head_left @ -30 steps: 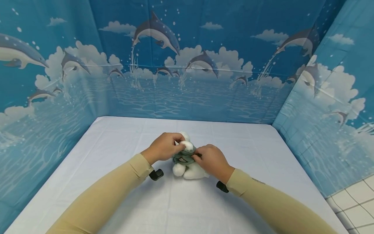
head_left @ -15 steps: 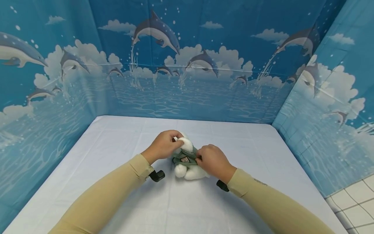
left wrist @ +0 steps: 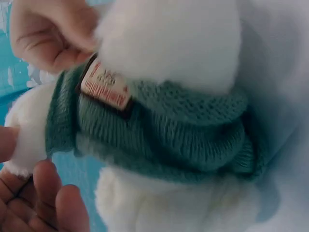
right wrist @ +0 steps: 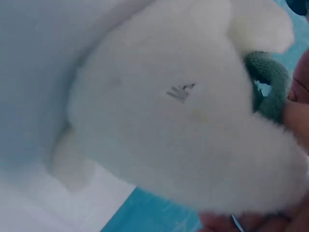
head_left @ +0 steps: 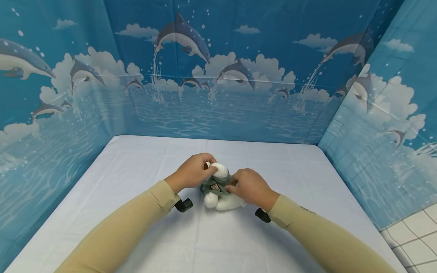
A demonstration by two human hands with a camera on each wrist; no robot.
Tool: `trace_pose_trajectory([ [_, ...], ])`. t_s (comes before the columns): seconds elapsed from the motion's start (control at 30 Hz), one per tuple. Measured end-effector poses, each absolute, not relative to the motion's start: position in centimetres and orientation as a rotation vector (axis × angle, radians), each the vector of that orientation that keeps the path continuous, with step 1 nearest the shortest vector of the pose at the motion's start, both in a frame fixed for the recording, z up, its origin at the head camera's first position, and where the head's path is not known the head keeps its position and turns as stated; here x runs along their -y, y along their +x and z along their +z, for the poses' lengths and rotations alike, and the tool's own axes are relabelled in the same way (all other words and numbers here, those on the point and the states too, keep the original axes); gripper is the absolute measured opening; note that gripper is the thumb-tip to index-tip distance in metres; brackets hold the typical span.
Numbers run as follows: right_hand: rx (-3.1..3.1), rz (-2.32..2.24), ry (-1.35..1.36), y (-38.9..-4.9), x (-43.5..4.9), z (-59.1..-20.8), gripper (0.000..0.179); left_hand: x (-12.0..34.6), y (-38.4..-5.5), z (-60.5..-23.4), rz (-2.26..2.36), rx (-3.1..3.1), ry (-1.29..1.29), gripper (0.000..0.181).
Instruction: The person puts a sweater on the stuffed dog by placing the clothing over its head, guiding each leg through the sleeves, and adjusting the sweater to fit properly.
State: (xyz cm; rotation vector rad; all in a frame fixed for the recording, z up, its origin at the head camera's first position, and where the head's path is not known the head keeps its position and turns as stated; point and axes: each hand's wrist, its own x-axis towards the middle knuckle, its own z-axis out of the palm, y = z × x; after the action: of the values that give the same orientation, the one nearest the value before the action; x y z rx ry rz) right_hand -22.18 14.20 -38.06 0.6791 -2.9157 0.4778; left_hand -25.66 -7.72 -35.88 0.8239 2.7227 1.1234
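A white plush toy (head_left: 227,203) in a green knitted sweater (head_left: 211,187) lies tilted on the table, between both hands. My left hand (head_left: 192,170) holds a white, rounded part of it. In the left wrist view, left-hand fingers (left wrist: 47,183) lie around a white paw (left wrist: 31,121) that sticks out of a green cuff. My right hand (head_left: 250,187) pinches the sweater's right side. A red-and-white label (left wrist: 105,87) is sewn on the sweater's front. In the right wrist view, the white plush fur bears a small grey mark (right wrist: 181,92), and a green knit loop (right wrist: 275,87) stands beside it.
A white cloth covers the table (head_left: 164,235). Blue dolphin-print curtains (head_left: 225,110) hang along the back and both sides. Pale floor tiles (head_left: 420,231) show at the lower right. Black wrist cameras (head_left: 183,205) sit under the sleeves.
The sweater's label has come into clearer view as the knit shifted. The toy's white upper part has turned and moved slightly. My right hand has moved a little to the right.
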Motion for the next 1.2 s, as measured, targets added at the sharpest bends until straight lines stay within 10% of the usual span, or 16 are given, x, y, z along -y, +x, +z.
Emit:
trace_pose_trajectory([
  [0.17, 2.795, 0.683, 0.660, -23.0, -14.0, -37.4, 0.050, 7.1, -25.4, -35.0, 0.996, -2.784, 0.920, 0.013],
  [0.4, 2.835, 0.953, 0.653, -23.7, -13.4, -37.7, 0.017, 7.2, -24.7, -35.5, 1.073, -2.839, 0.824, 0.022],
  [0.77, 2.806, 1.024, 0.486, -23.6, -13.6, -38.4, 0.014, 10.1, -21.0, -39.5, 0.942, -2.738, 0.473, 0.078],
  [1.2, 2.769, 1.616, 0.250, -22.9, -14.2, -40.2, 0.032, 8.9, -21.2, -38.9, 1.082, -3.115, 0.637, 0.034],
])
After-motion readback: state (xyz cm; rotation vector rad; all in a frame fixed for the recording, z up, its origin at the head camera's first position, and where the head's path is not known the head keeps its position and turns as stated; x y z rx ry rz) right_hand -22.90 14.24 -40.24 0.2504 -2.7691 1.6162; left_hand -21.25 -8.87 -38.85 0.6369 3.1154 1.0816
